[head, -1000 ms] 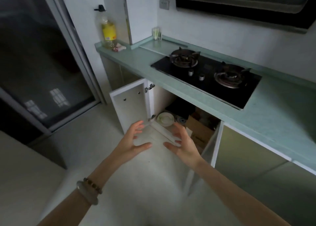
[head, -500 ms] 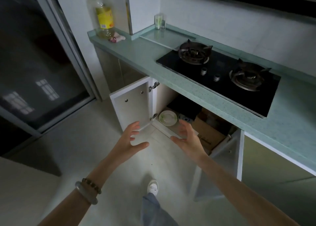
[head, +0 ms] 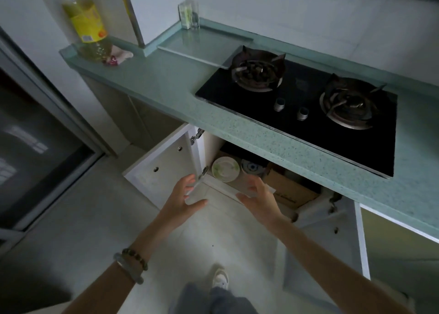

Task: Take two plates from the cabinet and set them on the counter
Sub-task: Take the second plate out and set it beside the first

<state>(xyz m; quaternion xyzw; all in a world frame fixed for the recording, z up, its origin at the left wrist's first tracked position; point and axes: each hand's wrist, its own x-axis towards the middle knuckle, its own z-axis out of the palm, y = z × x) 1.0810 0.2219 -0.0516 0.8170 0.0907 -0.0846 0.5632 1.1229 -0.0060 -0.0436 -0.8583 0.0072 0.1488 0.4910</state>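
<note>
A white plate with a green pattern [head: 225,169] lies on the floor of the open cabinet [head: 209,147] under the green counter [head: 166,87]. Beside it on the right sits a blue-patterned dish [head: 252,168], partly hidden by the counter edge. My left hand [head: 184,198] and my right hand [head: 257,198] are held out in front of the cabinet opening, palms facing each other, fingers spread, both with nothing in them. They are just short of the plates and not touching them.
Both cabinet doors stand open: the left door [head: 164,161] and the right door [head: 332,247]. A cardboard box [head: 288,190] sits inside at the right. A black gas hob [head: 308,104], an oil bottle [head: 89,28] and a glass [head: 190,16] are on the counter. My shoe [head: 219,277] is on the floor below.
The view has moved closer to the cabinet and tilted down. Both hands have reached nearer to the opening and the plates; they still hold nothing.
</note>
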